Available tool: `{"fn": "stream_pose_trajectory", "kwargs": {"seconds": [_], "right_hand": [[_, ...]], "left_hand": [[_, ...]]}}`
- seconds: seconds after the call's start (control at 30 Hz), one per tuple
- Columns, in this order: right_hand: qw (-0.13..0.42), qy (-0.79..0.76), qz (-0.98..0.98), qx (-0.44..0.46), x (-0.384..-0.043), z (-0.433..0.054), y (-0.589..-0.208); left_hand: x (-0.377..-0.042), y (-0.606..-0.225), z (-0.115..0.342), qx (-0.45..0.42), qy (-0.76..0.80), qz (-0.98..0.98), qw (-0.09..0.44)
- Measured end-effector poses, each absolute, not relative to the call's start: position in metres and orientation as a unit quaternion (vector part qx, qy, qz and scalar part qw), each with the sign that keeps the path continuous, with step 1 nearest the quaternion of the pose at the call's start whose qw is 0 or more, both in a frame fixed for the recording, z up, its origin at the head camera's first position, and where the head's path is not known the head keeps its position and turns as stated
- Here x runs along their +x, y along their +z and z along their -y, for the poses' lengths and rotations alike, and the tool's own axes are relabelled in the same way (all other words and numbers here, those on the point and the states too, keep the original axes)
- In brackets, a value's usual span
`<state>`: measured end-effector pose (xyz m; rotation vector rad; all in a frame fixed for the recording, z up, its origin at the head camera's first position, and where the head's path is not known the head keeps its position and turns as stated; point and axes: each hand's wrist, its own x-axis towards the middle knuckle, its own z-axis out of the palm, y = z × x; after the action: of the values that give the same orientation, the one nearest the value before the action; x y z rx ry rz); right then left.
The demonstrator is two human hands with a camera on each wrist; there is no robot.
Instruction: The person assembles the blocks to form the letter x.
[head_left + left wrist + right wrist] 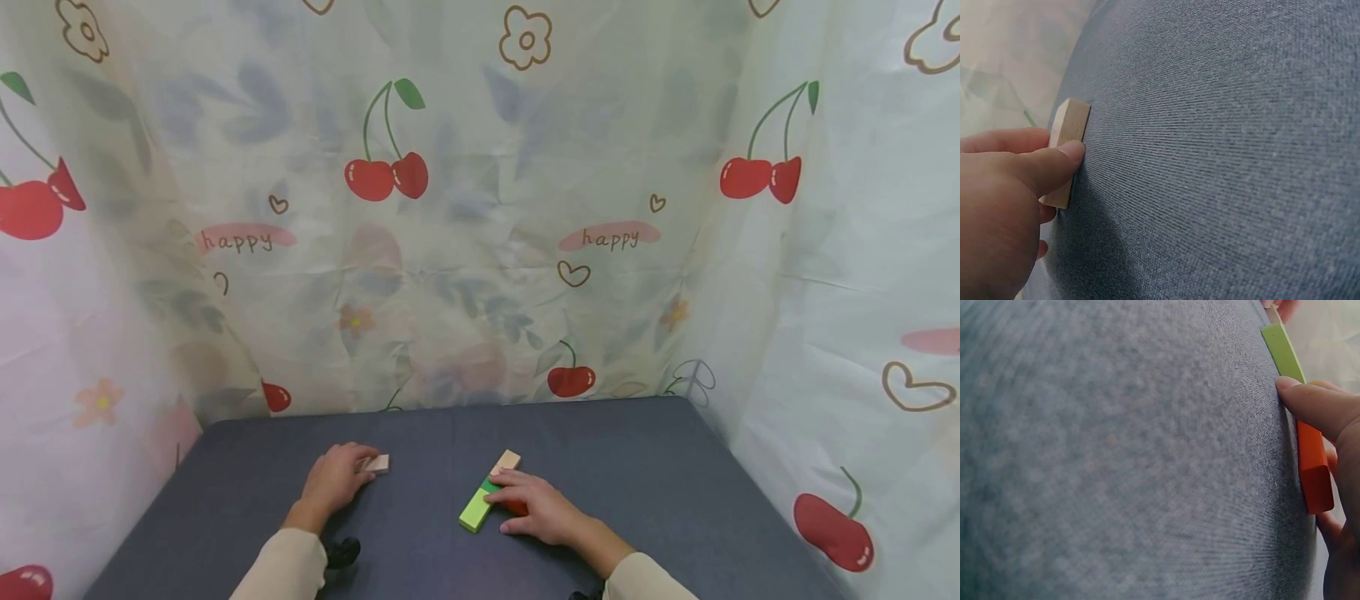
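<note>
My left hand (335,481) is on the left of the table, pinching a plain wooden block (1072,122) between thumb and fingers. That block lies on the cloth, partly covered by the fingers. On the right, my right hand (549,510) holds an orange block (1314,464) between thumb and fingers. The orange block is mostly hidden under the hand in the head view. Beside it, a light green block (475,510), a darker green block (490,484) and another plain wooden block (507,459) form a slanting row. The fingertips reach over that row.
A dark grey cloth (420,550) covers the table. Hanging curtains (465,208) printed with cherries enclose its back and sides. A black strap piece (343,552) sits at the left wrist.
</note>
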<state>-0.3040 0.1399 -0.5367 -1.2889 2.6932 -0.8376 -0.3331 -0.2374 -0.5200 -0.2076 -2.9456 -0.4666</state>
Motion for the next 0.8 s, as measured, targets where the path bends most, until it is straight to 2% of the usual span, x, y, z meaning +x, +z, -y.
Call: {"fn": "stream_pose_trajectory", "kwargs": {"seconds": [0.5,0.8], "right_hand": [[0.03,-0.266,-0.873,-0.409,-0.304,-0.139,-0.535],[0.032,-0.271,-0.873,-0.405,-0.303,-0.139,-0.535]], "left_hand": [[-0.332,-0.513,0.236,-0.107,-0.132,0.981,0.093],[-0.333,-0.507,0.233,-0.151,-0.104,0.975,0.123]]}}
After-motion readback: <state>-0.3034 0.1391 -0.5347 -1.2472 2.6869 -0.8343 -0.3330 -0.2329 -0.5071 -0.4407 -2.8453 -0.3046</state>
